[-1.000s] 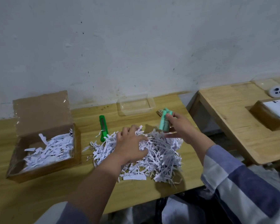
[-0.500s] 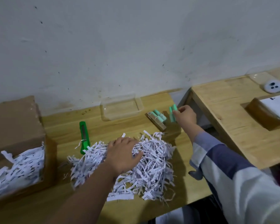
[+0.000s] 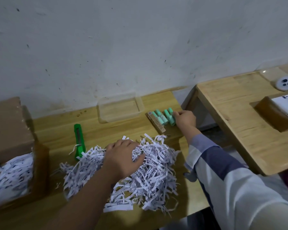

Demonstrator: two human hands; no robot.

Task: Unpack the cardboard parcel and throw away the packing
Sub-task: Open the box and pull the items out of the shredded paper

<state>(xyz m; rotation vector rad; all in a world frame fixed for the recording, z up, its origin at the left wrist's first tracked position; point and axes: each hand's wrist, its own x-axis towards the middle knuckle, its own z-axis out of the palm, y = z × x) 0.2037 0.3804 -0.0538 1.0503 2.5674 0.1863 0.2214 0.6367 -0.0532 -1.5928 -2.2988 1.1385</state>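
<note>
Partly unpacked: a heap of white shredded-paper packing (image 3: 123, 176) lies on the light wooden table (image 3: 93, 131), and more shreds fill the open brown cardboard parcel (image 3: 13, 163) at the left edge. Left hand (image 3: 123, 156) rests flat and spread on the heap, gripping nothing that I can see. Right hand (image 3: 184, 119), fingers curled, touches the outermost of a row of small mint-green tubes (image 3: 166, 117) beside a narrow tan carton (image 3: 155, 122); whether it grips one, cannot tell. Judged remaining: empty the parcel, discard all shreds.
</note>
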